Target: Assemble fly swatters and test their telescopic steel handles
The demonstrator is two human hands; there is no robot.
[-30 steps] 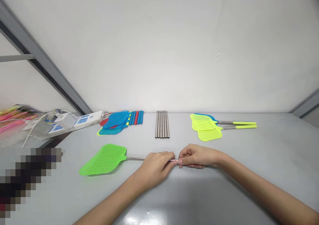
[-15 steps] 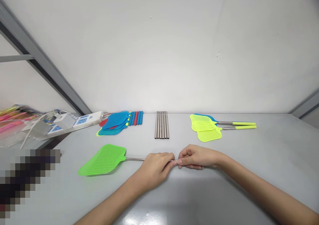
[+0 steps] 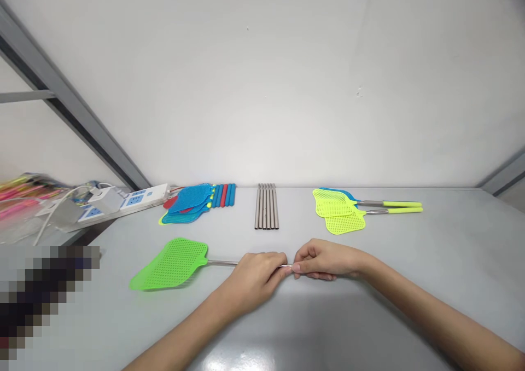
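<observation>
A green fly swatter [image 3: 174, 264] lies across the front of the table, its mesh head to the left and its thin metal rod [image 3: 222, 262] running right. My left hand [image 3: 256, 278] is closed around that rod. At the rod's right end, my right hand [image 3: 322, 259] pinches with thumb and fingertips. A short bit of rod shows between the two hands; what lies inside the right fingers is hidden. Behind my hands, several metal tubes [image 3: 266, 207] stand side by side in a row on the table.
Blue, red and yellow swatter heads [image 3: 191, 198] are stacked at the back left, beside several blue and red handle grips [image 3: 223, 195]. At the back right lie swatters with yellow handles [image 3: 404, 207]. A power strip [image 3: 143, 198] with plugs borders the table's left edge.
Almost everything is still. My right fingertips have shifted very slightly to the right along the rod's end; my left hand keeps its hold.
</observation>
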